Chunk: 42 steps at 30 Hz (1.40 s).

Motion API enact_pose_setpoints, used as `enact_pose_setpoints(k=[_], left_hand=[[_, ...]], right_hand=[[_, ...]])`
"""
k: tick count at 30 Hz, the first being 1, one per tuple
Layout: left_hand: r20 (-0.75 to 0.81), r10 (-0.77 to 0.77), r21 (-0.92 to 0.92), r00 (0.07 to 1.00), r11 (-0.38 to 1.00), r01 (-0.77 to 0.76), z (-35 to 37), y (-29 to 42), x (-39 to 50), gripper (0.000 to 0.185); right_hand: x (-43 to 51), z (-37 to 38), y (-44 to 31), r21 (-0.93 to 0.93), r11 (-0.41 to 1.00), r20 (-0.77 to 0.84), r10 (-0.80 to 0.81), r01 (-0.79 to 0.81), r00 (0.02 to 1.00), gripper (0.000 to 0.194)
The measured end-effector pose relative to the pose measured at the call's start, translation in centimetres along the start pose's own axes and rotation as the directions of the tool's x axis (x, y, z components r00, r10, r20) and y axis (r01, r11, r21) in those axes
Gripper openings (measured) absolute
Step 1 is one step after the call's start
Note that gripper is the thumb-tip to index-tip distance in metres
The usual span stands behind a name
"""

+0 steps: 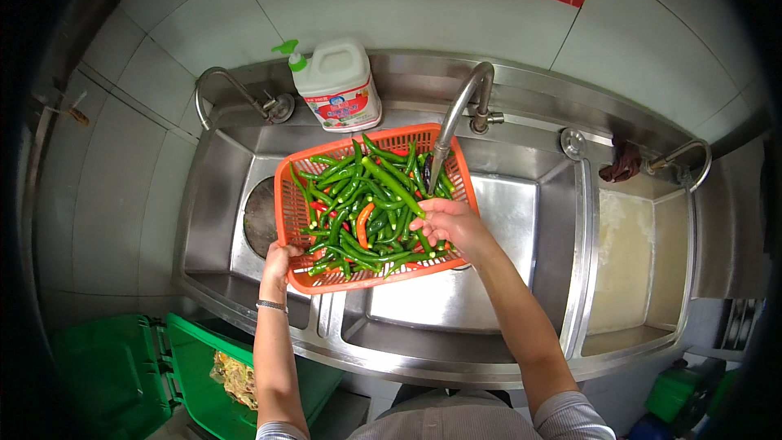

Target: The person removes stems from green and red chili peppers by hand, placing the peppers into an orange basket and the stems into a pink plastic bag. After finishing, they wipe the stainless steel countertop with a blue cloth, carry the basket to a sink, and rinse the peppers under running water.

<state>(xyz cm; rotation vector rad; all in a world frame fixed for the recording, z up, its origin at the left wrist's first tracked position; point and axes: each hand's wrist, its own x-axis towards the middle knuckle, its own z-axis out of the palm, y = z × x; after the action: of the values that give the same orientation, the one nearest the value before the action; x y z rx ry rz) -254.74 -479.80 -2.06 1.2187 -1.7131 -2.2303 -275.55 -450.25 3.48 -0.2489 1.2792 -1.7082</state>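
An orange plastic basket (366, 286) full of green chili peppers (351, 192), with a few red and orange ones, is over the divider between the left and middle sink basins. My left hand (282, 261) grips its lower left corner. Above the peppers, at the basket's right side, my right hand (449, 225) holds a long green chili pepper (391, 184) by one end, between thumb and fingers. A curved metal faucet (455, 113) reaches over the basket's right part, its spout just above my right fingers. Whether water runs is hard to tell.
Behind the basket stands a white detergent jug (342, 82) with a green pump. Another faucet (232, 79) rises at the left, a third (702, 165) at the right. A dark cloth (622, 160) lies on the right ledge. An open green bin (201, 373) holding waste is at lower left.
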Motion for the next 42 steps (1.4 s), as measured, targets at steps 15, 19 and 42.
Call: enact_pose_setpoints(k=[15,19,42], left_hand=[[-0.019,-0.021,0.013,1.000,1.000,0.021,0.4,0.3,-0.1,0.043],[-0.002,0.042,-0.062,0.999,0.997,-0.043,-1.9,-2.1,1.6,0.047],[-0.085,0.039,-0.366,0.996,0.928,-0.067,10.3,-4.6,-8.9,0.065]], right_hand=[[0.1,1.1,0.4,-0.018,0.998,-0.029,-0.056,0.055,0.998,0.023],[0.3,1.4,0.9,-0.105,0.993,-0.094,-0.056,0.046,0.994,0.022],[-12.7,-11.5,4.2,-0.004,0.982,-0.620,-0.150,0.188,0.770,0.015]])
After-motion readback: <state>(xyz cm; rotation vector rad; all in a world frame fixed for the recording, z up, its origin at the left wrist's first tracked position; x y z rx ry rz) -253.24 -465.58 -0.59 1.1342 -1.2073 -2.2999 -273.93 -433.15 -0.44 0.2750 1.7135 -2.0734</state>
